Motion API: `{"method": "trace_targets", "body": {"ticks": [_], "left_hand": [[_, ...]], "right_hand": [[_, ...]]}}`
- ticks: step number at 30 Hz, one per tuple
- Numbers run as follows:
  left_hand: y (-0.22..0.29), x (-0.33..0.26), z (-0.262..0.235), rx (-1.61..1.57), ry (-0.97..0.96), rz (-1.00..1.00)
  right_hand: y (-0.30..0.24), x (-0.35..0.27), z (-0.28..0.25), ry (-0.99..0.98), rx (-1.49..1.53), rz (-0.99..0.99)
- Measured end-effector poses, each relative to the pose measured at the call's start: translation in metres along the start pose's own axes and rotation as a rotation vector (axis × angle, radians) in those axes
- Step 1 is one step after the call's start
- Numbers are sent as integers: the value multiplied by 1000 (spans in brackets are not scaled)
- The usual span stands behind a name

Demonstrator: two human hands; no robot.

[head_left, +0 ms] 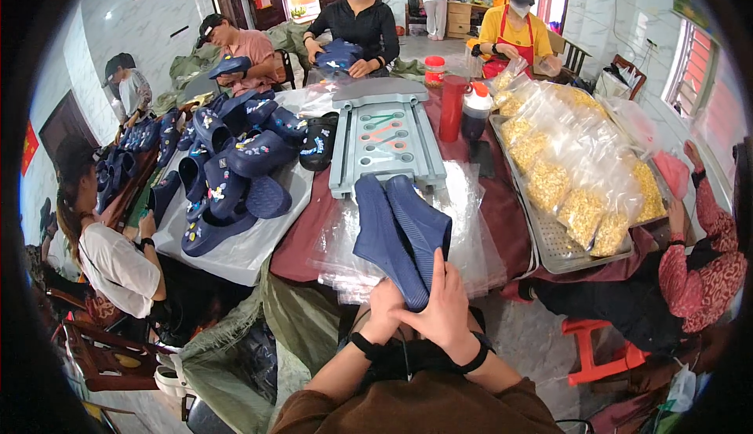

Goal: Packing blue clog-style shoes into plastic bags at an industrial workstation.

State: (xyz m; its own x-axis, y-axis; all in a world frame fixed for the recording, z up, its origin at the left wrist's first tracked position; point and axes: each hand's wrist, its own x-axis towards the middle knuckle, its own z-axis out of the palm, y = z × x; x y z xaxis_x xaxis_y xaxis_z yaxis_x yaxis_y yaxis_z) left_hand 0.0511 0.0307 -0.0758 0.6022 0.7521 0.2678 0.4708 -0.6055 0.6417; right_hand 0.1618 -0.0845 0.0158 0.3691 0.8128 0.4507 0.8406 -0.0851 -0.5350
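Navy clog pair point(376, 230) at 12 o'clock, in hand.
Right hand point(441, 305) clamps the heel end; left hand point(383, 306) alongside, fingers hidden, closure cannot be told. Beyond: plastic bags point(480, 254) at 12, perforated metal tray point(547, 234) at 2, heaped clogs point(255, 152) at 10.
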Motion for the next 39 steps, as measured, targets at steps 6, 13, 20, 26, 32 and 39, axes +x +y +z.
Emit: {"method": "trace_targets", "body": {"ticks": [6,13,20,26,32,39], "left_hand": [[14,-5,4,47,35,-27],[37,4,-49,-240,-86,128],[4,16,-111,109,135,316],[-43,28,-119,283,-41,299],[-49,45,-113,154,-105,294],[-65,51,-99,167,-113,326]], "right_hand": [[20,5,3,16,-19,80],[50,11,1,119,147,109],[104,8,-12,217,889,347],[105,-1,-38,270,1116,491],[127,-15,-40,310,1132,513],[134,-20,-49,359,1114,531]]}}
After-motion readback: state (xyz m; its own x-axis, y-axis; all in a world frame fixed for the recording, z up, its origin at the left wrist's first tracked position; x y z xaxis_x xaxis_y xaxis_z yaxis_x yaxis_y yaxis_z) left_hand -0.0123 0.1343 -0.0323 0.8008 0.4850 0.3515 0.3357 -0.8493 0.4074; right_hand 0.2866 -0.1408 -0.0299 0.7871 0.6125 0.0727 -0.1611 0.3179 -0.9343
